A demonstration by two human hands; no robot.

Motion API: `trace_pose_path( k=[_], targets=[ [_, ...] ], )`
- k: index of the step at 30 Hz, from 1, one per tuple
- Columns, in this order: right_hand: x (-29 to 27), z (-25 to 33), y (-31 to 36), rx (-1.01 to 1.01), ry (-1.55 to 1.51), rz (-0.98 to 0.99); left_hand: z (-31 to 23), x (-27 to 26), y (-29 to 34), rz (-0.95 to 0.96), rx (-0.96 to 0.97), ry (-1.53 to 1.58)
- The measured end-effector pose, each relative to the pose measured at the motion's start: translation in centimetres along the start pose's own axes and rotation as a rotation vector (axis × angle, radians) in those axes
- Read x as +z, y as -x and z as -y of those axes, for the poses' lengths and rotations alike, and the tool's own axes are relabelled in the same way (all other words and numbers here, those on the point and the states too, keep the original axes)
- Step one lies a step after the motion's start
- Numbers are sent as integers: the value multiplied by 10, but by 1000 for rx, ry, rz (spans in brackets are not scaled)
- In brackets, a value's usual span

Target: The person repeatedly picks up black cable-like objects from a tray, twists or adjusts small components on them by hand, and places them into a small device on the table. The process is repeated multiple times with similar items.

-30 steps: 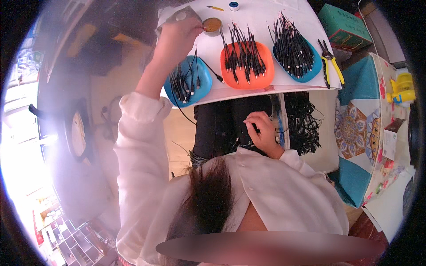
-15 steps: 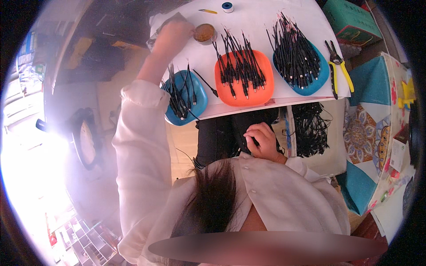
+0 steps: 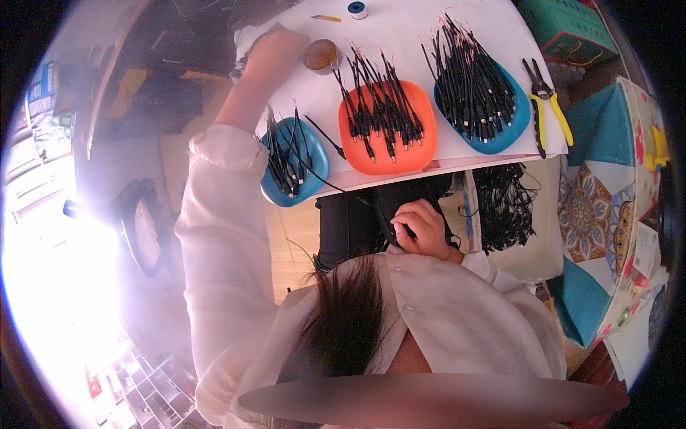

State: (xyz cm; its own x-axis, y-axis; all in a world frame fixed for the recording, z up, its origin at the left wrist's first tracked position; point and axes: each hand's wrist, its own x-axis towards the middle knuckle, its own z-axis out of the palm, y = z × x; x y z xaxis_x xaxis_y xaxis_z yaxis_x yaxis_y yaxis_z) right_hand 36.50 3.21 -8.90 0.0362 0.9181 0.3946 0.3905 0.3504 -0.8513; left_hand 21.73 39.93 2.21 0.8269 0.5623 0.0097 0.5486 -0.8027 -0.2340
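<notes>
My left hand (image 3: 277, 51) reaches to the far left of the white table, over a crumpled grey sheet (image 3: 246, 53) and beside a small round cup (image 3: 321, 57) with brownish contents. Its fingers bend downward; what they hold is hidden. Over my lap, my right hand (image 3: 421, 227) is curled closed, and I cannot make out what lies in it. Short black cables (image 3: 289, 168) with plugs lie in a small blue dish (image 3: 319, 154) near my left forearm. One black cable (image 3: 325, 136) rests between this dish and an orange dish (image 3: 389, 163) holding several more.
To the right, a larger blue dish (image 3: 525, 118) carries a dense heap of cables, beside yellow-handled pliers (image 3: 549, 111). A spool (image 3: 357, 10) and a yellow knife (image 3: 326, 18) lie at the back. More black cables (image 3: 504, 207) fill a box below the table's right edge.
My left hand stays by the cup and grey sheet, shifting slightly. A black cable now stretches from the small blue dish across the table edge toward my lap. My right hand barely moves.
</notes>
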Motion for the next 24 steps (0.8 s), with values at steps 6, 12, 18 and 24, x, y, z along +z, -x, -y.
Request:
trace_pose_path(
  k=[6,12,18,24],
  targets=[
    [1,-1,0,-7,-29,-25,-6,1,-1,46,20,-108],
    [2,-2,0,-9,-36,-37,-6,-1,-6,92,51,-125],
    [1,-2,0,-2,-27,-25,-10,-1,-8,116,29,-140],
    [1,-1,2,16,9,10,-5,-17,4,-12,-3,49]
  ],
)
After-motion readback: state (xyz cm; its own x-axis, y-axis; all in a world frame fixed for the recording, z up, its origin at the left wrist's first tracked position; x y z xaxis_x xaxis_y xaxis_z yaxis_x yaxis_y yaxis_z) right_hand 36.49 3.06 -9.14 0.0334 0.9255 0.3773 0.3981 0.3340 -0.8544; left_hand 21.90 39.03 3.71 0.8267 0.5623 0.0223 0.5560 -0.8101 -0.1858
